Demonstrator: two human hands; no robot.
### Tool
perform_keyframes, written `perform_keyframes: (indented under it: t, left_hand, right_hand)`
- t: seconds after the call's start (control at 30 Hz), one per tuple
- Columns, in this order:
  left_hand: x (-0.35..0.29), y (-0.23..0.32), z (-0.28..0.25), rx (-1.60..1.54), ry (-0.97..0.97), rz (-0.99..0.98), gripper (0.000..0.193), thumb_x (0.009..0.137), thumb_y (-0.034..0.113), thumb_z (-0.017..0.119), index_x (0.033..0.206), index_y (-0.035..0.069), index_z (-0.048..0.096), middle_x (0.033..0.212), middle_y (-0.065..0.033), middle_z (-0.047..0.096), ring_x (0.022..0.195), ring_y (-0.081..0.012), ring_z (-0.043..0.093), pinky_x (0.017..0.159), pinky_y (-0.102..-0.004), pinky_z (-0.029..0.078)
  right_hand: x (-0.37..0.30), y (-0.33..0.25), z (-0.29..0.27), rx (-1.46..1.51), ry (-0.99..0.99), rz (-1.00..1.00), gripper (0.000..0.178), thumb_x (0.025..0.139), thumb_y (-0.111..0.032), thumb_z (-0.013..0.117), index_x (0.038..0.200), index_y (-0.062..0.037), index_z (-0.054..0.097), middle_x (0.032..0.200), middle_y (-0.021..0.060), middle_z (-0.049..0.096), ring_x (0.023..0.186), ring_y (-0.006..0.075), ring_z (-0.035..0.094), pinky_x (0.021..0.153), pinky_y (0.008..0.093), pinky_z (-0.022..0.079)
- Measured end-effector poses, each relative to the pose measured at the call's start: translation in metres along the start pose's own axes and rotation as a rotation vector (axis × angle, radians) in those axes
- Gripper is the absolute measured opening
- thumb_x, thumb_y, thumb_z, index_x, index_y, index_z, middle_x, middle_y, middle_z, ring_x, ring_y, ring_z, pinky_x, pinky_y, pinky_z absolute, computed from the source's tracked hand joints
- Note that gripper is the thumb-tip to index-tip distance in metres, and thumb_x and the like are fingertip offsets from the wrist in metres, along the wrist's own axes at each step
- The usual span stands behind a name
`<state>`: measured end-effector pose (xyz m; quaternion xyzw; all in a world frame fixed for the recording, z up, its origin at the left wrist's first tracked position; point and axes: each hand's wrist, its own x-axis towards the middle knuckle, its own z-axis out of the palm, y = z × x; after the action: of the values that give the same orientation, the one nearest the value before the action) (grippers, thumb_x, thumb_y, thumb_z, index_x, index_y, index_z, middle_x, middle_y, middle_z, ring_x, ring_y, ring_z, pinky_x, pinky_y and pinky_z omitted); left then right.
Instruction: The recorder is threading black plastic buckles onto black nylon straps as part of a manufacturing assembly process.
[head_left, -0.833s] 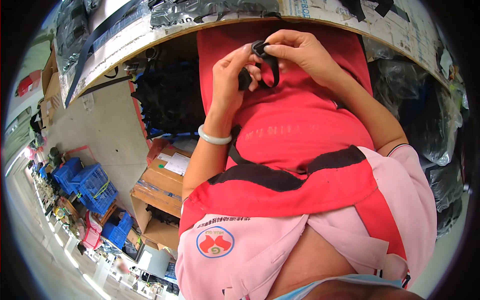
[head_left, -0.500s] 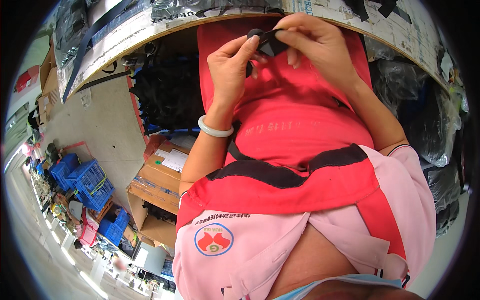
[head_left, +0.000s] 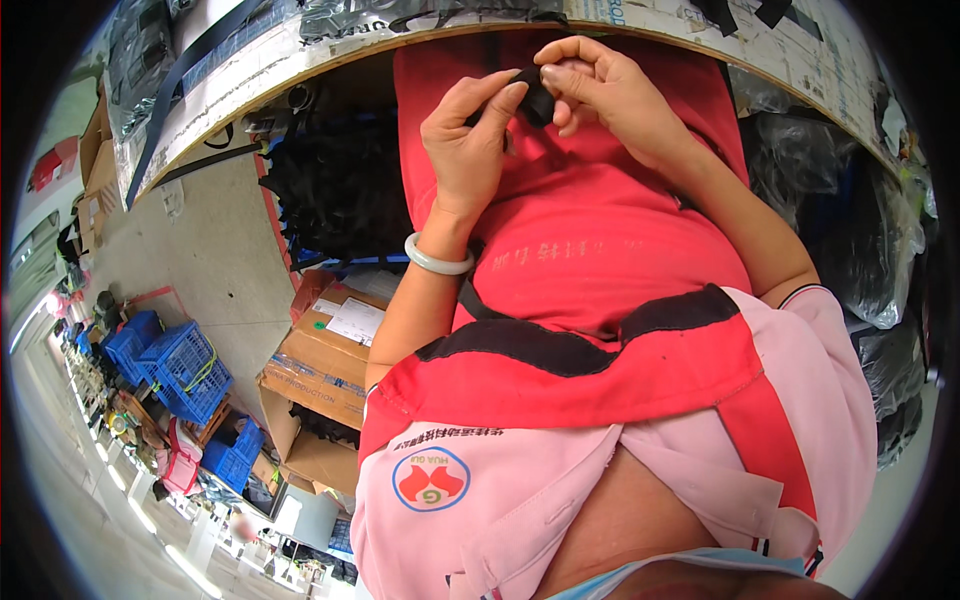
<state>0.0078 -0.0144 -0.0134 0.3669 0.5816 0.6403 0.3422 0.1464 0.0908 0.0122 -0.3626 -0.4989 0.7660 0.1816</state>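
Both my hands are raised in front of the red apron (head_left: 600,240), just below the edge of the workbench. Between them is a small black strap piece (head_left: 538,100), folded or rolled; its exact shape is partly hidden by my fingers. My left hand (head_left: 470,135) pinches it from the left between thumb and fingers, with a white bangle (head_left: 438,256) on that wrist. From the right, my right hand (head_left: 610,95) grips its upper end, thumb against curled fingers.
The worn workbench top (head_left: 260,100) curves across the far side, with a long black strap (head_left: 185,75) hanging over it. Black material (head_left: 335,185) is heaped underneath. At left stand a cardboard box (head_left: 325,350) and blue crates (head_left: 185,370); plastic-wrapped bundles (head_left: 860,240) are at right.
The black strap piece has turned between my fingers and looks more bunched up; its grey flat face no longer shows. My right hand has shifted slightly left and its fingers are more curled.
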Motion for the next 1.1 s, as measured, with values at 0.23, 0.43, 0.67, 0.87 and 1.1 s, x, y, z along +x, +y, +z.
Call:
perform_keyframes:
  t: [0.23, 0.43, 0.67, 0.87, 1.1]
  left_hand:
    - [-0.01, 0.023, -0.022, -0.148, -0.092, -0.326, 0.012, 0.088, 0.002, 0.062, 0.097, -0.003, 0.069, 0.073, -0.0017, 0.059, 0.049, -0.006, 0.05, 0.042, -0.02, 0.037]
    - [-0.037, 0.068, -0.127, 0.003, -0.245, -0.504, 0.012, 0.083, 0.003, 0.06, 0.087, -0.006, 0.067, 0.068, -0.0035, 0.056, 0.044, -0.0078, 0.047, 0.038, -0.0218, 0.029]
    - [-0.093, 0.007, -0.241, -0.436, 0.828, -0.398, 0.029, 0.096, 0.019, 0.057, 0.116, -0.002, 0.058, 0.11, -0.0137, 0.064, 0.089, -0.0187, 0.062, 0.074, -0.0278, 0.053]
    - [-0.056, -0.024, -0.15, -0.439, 0.277, -0.51, 0.043, 0.094, 0.007, 0.056, 0.134, -0.001, 0.044, 0.118, -0.0171, 0.058, 0.099, -0.0225, 0.062, 0.082, -0.0315, 0.055]
    - [-0.013, -0.003, -0.071, -0.369, 0.063, -0.52, 0.016, 0.092, 0.008, 0.062, 0.103, -0.002, 0.062, 0.085, -0.0097, 0.066, 0.069, -0.016, 0.065, 0.061, -0.0256, 0.053]
  right_hand:
    - [0.01, 0.008, -0.01, 0.02, -0.343, 0.257, 0.02, 0.092, -0.025, 0.064, 0.088, -0.0046, 0.063, 0.07, 0.0001, 0.057, 0.054, 0.0059, 0.052, 0.05, 0.0189, 0.044]
    - [0.03, -0.028, -0.009, -0.493, -0.087, -0.211, 0.019, 0.093, -0.02, 0.06, 0.088, -0.0018, 0.062, 0.069, -0.0012, 0.056, 0.062, 0.0057, 0.053, 0.057, 0.0214, 0.044]
    - [0.092, -0.076, -0.054, -1.282, 0.3, -1.138, 0.013, 0.089, -0.016, 0.062, 0.097, -0.0054, 0.064, 0.081, 0.0093, 0.065, 0.07, 0.0262, 0.062, 0.065, 0.0307, 0.05]
    - [0.127, -0.094, -0.092, -1.148, 0.27, -1.345, 0.011, 0.073, -0.013, 0.071, 0.083, -0.0085, 0.07, 0.098, 0.0069, 0.059, 0.098, 0.0276, 0.054, 0.086, 0.0386, 0.043]
    - [0.03, -0.125, -0.001, -1.236, 0.032, -1.196, 0.011, 0.072, -0.012, 0.071, 0.082, -0.0119, 0.065, 0.101, 0.0027, 0.06, 0.106, 0.0242, 0.055, 0.088, 0.0374, 0.041]
